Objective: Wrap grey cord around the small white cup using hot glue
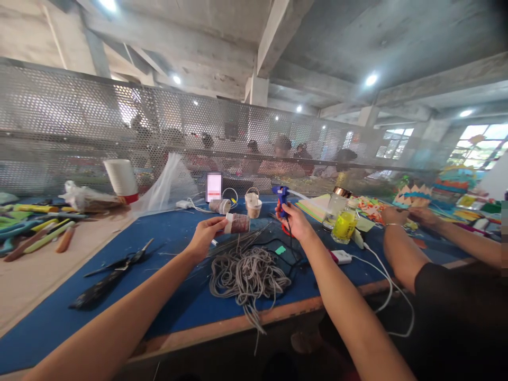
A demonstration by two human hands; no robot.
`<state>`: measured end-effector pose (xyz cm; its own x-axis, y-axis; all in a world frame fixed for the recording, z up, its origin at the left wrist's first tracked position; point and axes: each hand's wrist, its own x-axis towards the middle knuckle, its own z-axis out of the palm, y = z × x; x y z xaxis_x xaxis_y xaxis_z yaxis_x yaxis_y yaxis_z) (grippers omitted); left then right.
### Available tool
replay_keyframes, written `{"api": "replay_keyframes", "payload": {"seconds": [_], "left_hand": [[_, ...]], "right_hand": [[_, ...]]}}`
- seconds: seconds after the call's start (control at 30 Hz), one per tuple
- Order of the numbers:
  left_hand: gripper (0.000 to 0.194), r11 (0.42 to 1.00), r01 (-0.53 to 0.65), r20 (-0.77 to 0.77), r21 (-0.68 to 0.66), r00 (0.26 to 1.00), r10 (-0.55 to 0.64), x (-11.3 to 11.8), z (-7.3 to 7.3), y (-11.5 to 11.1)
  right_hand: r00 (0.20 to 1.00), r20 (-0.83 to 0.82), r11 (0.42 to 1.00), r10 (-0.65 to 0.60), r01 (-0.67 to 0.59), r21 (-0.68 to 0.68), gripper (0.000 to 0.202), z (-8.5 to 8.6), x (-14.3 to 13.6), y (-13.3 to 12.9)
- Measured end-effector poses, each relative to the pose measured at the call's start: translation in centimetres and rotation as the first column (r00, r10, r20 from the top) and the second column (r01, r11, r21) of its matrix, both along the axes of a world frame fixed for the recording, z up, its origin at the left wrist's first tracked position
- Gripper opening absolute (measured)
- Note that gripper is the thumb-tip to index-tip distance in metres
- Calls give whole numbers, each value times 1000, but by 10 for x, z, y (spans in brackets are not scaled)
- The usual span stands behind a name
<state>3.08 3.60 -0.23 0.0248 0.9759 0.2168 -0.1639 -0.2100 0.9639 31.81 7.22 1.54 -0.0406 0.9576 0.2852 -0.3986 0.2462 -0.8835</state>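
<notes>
My left hand is closed on the rim end of a small paper cup wrapped in brownish cord, held sideways above the table. In my right hand is a blue hot glue gun, gripped by its handle, with a pale glue stick at its back end. Its nozzle points left, apart from the cup. Below both hands lies a heap of grey cord. Just beyond them stands a small cord-wrapped cup with a handle, and another wrapped cup lies on its side.
Black scissors lie at left on the blue tabletop. A phone stands against the perforated metal screen. A yellow bottle, a glass jar and white cables are at right, near a co-worker's arms.
</notes>
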Motion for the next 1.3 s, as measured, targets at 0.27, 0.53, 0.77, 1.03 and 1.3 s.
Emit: {"api": "replay_keyframes", "payload": {"seconds": [0.27, 0.53, 0.77, 1.03, 1.3], "left_hand": [[38, 1000, 3, 2, 9, 1000, -3, -1, 1, 0], [42, 1000, 13, -30, 14, 999, -13, -4, -5, 6], [39, 999, 2, -69, 34, 998, 0, -5, -6, 6], [38, 999, -10, -81, 40, 997, 13, -5, -4, 5], [34, 998, -39, -94, 40, 995, 43, -4, -2, 4]], "right_hand": [[984, 105, 987, 142, -133, -85, 30, -1, -28, -16], [924, 379, 996, 49, -71, 44, 38, 0, -45, -25], [836, 547, 979, -52, -65, 192, 36, -2, -53, -29], [730, 670, 964, -136, -57, 258, 41, -7, -54, -33], [617, 747, 935, -246, -51, 350, 43, -1, -55, -41]]}}
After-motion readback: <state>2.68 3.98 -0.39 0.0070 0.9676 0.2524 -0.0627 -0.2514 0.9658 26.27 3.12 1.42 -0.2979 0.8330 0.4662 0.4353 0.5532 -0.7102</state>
